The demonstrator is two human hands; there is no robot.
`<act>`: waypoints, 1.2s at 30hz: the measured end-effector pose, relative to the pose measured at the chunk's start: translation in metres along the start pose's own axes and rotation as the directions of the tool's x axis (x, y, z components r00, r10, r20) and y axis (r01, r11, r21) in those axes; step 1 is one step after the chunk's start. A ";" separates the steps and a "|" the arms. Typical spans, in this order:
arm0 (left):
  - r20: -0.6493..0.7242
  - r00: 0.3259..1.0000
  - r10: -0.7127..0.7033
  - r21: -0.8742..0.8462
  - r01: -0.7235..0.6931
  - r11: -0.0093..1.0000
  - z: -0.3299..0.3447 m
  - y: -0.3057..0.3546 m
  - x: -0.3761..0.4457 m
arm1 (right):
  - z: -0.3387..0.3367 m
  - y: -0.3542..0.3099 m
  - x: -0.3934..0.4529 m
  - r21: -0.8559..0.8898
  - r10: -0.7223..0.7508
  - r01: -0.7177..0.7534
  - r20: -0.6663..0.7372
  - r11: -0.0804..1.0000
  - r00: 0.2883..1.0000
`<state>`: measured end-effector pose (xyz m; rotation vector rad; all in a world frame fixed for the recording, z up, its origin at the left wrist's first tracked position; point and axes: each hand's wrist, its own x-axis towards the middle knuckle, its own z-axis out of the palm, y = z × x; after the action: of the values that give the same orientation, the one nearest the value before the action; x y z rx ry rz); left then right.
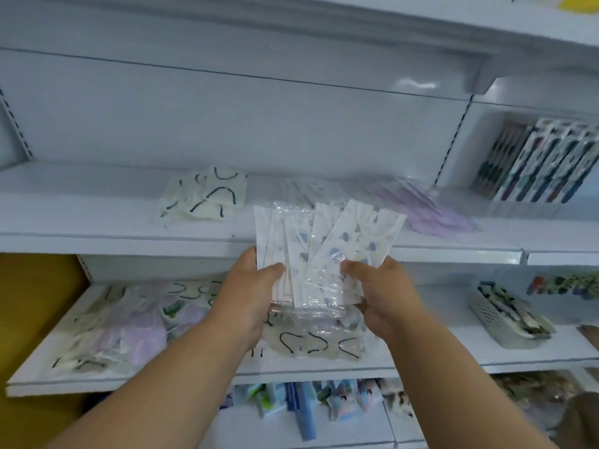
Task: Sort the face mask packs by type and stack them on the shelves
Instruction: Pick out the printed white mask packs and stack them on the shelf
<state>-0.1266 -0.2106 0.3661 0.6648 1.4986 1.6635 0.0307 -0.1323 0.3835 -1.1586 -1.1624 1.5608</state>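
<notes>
Two hands (249, 286) (382, 293) grip one fan of mask packs (324, 247).

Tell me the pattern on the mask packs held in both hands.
White with small blue and purple prints, in clear wrap: the held mask packs, best seen in the head view.

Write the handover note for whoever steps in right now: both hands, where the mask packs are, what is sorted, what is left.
Left hand and right hand: both grip a fanned bundle of white blue-print packs, held in front of the upper shelf edge.
Upper shelf: a pile of cream packs with black loops, a blurred white-print pile behind the bundle, and a lilac pile.
Lower shelf: unsorted packs, lilac and cream mixed at left, more cream ones under the hands.
Done: three piles by type started.
Left: set the bundle down, probably on the white-print pile, then sort the lower shelf.
</notes>
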 end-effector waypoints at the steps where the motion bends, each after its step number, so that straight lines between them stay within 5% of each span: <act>1: -0.020 1.000 0.023 0.008 -0.023 1.000 0.007 0.005 0.014 | 0.001 -0.009 0.017 -0.006 -0.037 0.037 0.002 0.999 0.999; 8: -0.136 0.984 0.117 0.249 -0.080 0.965 0.054 0.044 0.123 | 0.012 -0.068 0.145 -0.155 -0.152 0.150 -0.003 0.977 0.988; 13: -0.206 0.970 0.127 0.412 -0.031 0.910 0.084 0.056 0.187 | 0.025 -0.097 0.239 -0.555 -0.154 0.156 0.050 0.817 0.987; 15: -0.208 0.971 0.120 0.581 0.024 0.813 0.091 0.057 0.204 | 0.034 -0.100 0.265 -0.696 -0.151 0.174 0.095 0.697 0.984; 19: -0.179 0.979 0.094 0.874 0.115 0.472 0.096 0.056 0.220 | 0.047 -0.101 0.292 -0.929 -0.122 0.236 0.209 0.284 0.970; 25: -0.137 0.950 0.280 0.985 0.103 0.135 0.099 0.045 0.221 | 0.053 -0.088 0.298 -0.969 -0.338 0.236 0.200 0.068 0.920; 29: 0.011 0.897 0.442 0.981 -0.096 0.171 0.094 0.042 0.212 | 0.059 -0.085 0.282 -0.944 -0.376 0.326 0.287 0.044 0.881; 36: 0.167 0.878 0.449 0.891 -0.330 0.314 0.050 0.036 0.160 | 0.065 -0.070 0.198 -0.892 -0.494 0.446 0.356 0.074 0.794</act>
<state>-0.1826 -0.0501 0.3903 1.6688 2.4909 1.0253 -0.0670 0.0601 0.4243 -1.2505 -2.3369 0.0897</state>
